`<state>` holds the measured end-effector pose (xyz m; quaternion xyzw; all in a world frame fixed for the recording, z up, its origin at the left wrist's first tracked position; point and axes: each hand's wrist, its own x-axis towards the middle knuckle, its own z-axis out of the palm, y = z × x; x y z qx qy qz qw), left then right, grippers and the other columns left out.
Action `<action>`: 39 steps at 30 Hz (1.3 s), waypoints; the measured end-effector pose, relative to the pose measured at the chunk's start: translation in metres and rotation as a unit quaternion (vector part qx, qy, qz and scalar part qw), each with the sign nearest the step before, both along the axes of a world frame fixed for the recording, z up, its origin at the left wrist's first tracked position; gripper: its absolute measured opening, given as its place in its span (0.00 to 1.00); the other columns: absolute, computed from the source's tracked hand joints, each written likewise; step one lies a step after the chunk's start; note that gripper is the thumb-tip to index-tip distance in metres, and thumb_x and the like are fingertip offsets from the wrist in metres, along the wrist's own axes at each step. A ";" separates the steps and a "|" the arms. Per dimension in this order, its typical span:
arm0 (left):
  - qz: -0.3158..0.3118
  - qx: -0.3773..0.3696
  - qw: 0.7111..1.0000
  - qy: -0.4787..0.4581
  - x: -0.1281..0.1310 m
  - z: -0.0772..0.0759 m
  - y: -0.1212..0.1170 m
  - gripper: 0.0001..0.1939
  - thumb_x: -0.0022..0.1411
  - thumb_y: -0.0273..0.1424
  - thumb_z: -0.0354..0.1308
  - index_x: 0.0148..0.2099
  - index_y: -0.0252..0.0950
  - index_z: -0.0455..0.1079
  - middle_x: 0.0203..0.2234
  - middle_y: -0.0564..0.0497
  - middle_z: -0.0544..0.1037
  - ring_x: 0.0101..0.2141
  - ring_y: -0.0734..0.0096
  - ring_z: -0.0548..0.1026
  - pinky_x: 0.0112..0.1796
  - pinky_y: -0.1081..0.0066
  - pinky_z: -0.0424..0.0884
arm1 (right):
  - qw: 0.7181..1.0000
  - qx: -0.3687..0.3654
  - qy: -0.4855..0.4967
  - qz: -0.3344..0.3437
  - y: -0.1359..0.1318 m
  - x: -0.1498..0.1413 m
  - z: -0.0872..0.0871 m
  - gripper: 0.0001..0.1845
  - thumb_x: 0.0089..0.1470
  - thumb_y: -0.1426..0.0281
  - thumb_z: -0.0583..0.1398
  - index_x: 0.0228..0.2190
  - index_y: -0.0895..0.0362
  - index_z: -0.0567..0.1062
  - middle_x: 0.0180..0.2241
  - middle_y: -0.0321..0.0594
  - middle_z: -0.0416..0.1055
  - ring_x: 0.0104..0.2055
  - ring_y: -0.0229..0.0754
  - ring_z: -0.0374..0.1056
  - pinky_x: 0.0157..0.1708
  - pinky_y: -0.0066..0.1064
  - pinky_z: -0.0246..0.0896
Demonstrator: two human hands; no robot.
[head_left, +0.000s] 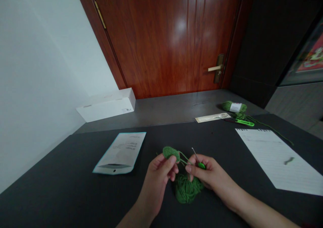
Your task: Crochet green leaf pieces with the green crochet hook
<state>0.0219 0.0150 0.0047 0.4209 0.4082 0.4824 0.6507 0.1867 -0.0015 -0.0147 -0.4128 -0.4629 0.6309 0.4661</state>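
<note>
Between the thumb and fingers of my left hand (160, 169) is a small green crocheted piece (171, 153), roughly oval. Strands of green yarn (185, 158) stretch from it to my right hand (205, 171), whose fingertips pinch the yarn. That same hand also holds a crochet hook (201, 165) with a green handle; its thin metal shaft points up and to the left, apart from the crocheted piece. Just below both hands, a dark green ball of yarn (186, 189) rests on the black table, partly covered by my right fingers.
A white pouch (121, 150) with blue edges lies at left, in front of a long white box (108, 105). To the right is lined paper (277, 157) with a yarn scrap (289, 160) on it. Behind are a narrow packet (212, 117), bright green snips (244, 122) and another yarn skein (234, 107).
</note>
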 end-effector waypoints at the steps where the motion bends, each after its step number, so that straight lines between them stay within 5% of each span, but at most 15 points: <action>1: 0.014 0.006 1.000 0.005 -0.002 0.000 0.002 0.13 0.53 0.39 0.67 0.31 0.33 0.74 0.20 0.54 0.70 0.23 0.78 0.65 0.24 0.76 0.59 | 1.000 -0.012 -0.003 0.001 -0.001 0.000 0.002 0.19 0.47 0.57 0.68 0.21 0.58 0.69 0.17 0.30 0.68 0.16 0.27 0.50 0.17 0.22 0.45; 8: 0.079 0.029 0.996 0.032 -0.015 0.002 0.007 0.11 0.52 0.36 0.67 0.30 0.32 0.75 0.20 0.55 0.70 0.23 0.79 0.63 0.24 0.77 0.59 | 0.997 -0.072 -0.005 0.033 0.000 -0.003 0.007 0.21 0.45 0.55 0.68 0.25 0.56 0.66 0.15 0.28 0.68 0.11 0.24 0.39 0.12 0.24 0.28; 19: 0.081 -0.031 0.994 -0.066 -0.016 0.006 0.008 0.11 0.45 0.33 0.71 0.26 0.33 0.73 0.22 0.55 0.70 0.22 0.81 0.63 0.23 0.78 0.58 | 0.995 -0.078 0.010 0.063 0.000 -0.002 0.002 0.22 0.43 0.55 0.69 0.25 0.57 0.66 0.16 0.28 0.69 0.10 0.22 0.39 0.12 0.23 0.27; 25: 0.044 -0.018 0.994 -0.100 -0.012 0.011 0.004 0.13 0.53 0.38 0.66 0.29 0.32 0.74 0.26 0.51 0.72 0.26 0.76 0.67 0.27 0.74 0.63 | 0.995 -0.075 0.037 0.050 0.001 0.000 -0.005 0.20 0.48 0.57 0.68 0.27 0.58 0.67 0.18 0.28 0.70 0.10 0.22 0.39 0.11 0.23 0.27; 31: 0.010 0.025 0.998 -0.059 -0.012 0.008 0.000 0.13 0.52 0.29 0.67 0.42 0.34 0.78 0.30 0.50 0.75 0.30 0.75 0.68 0.32 0.75 0.64 | 0.995 -0.072 0.055 0.041 0.003 -0.001 -0.005 0.20 0.48 0.58 0.68 0.25 0.58 0.67 0.18 0.28 0.68 0.10 0.21 0.40 0.11 0.23 0.28; 39: 0.028 0.020 0.999 -0.038 -0.010 0.005 0.002 0.10 0.52 0.29 0.67 0.39 0.35 0.79 0.28 0.52 0.75 0.29 0.78 0.66 0.32 0.76 0.63 | 0.995 -0.067 0.049 0.057 0.001 -0.001 -0.003 0.21 0.45 0.55 0.68 0.26 0.58 0.69 0.18 0.29 0.70 0.10 0.22 0.40 0.11 0.24 0.27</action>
